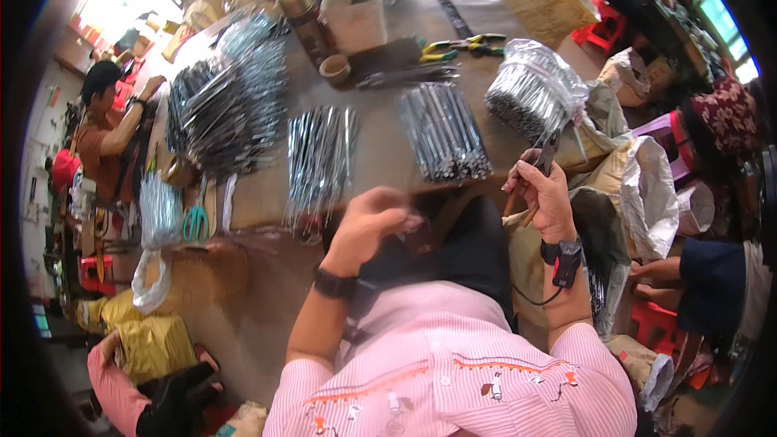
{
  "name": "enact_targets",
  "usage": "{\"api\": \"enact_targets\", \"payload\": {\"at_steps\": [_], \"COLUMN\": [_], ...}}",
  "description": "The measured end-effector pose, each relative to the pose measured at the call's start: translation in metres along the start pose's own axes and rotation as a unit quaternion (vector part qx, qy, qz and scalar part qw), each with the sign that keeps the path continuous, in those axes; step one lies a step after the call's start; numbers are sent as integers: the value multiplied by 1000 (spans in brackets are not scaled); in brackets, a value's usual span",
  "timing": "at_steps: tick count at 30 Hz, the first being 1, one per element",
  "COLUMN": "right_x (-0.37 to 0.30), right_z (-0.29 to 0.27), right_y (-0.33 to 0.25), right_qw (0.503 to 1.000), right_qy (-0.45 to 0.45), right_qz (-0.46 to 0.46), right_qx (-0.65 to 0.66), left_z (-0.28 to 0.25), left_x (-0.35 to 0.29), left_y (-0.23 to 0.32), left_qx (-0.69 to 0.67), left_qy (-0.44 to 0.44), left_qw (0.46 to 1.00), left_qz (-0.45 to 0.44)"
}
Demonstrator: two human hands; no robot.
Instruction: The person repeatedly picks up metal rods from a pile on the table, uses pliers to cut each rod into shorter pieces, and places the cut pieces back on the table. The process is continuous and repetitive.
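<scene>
My right hand point(541, 194) is closed around a pair of dark pliers point(547, 158), their jaws pointing up beside the table's right front edge. My left hand point(374, 222) hovers over my lap at the front edge; motion smears its fingers. Just beyond it, a loose row of thin metallic strips point(321, 150) lies on the table point(376, 154), some ends overhanging the edge. A second, neater row of silvery strips point(445, 131) lies to its right. Nearest the pliers is a thick bundle of silver strips point(526, 97), partly wrapped in clear plastic.
A large heap of strips point(231, 113) covers the table's left. Farther back are a flask point(303, 18), a tan container point(354, 20), a cup point(334, 70) and yellow-handled pliers point(441, 53). Scissors point(196, 222) hang at the left edge. Sacks point(639, 194) crowd the right; co-workers sit around.
</scene>
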State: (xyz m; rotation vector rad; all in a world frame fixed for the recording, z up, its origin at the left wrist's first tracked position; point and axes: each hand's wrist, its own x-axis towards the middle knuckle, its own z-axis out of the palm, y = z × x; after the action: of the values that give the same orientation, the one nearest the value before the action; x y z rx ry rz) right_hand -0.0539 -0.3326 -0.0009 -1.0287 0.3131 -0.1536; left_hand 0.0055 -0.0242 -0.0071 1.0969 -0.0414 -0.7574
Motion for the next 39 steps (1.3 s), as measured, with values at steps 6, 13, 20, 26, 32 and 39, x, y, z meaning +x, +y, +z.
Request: {"api": "enact_targets", "payload": {"at_steps": [6,13,20,26,32,39], "right_x": [-28,-37,-40,-33,-19,-27], "right_z": [58,82,83,89,79,69], "right_y": [16,32,52,52,48,61], "right_qw": [997,988,982,989,991,998], "right_qy": [-29,-48,-95,-22,17,-38], "right_qz": [-54,-91,-27,-101,-124,13], "right_qx": [-36,-115,-162,-108,-44,-39], "left_z": [28,33,36,21,19,28], "left_x": [3,-2,-7,-8,-6,-10], "left_y": [-12,-9,-4,-6,-13,-9], "left_qx": [16,14,26,60,120,153], "left_qy": [-31,-19,-11,24,-40,-78], "left_qw": [999,998,997,997,990,985], "left_qz": [11,58,79,40,67,-17]}}
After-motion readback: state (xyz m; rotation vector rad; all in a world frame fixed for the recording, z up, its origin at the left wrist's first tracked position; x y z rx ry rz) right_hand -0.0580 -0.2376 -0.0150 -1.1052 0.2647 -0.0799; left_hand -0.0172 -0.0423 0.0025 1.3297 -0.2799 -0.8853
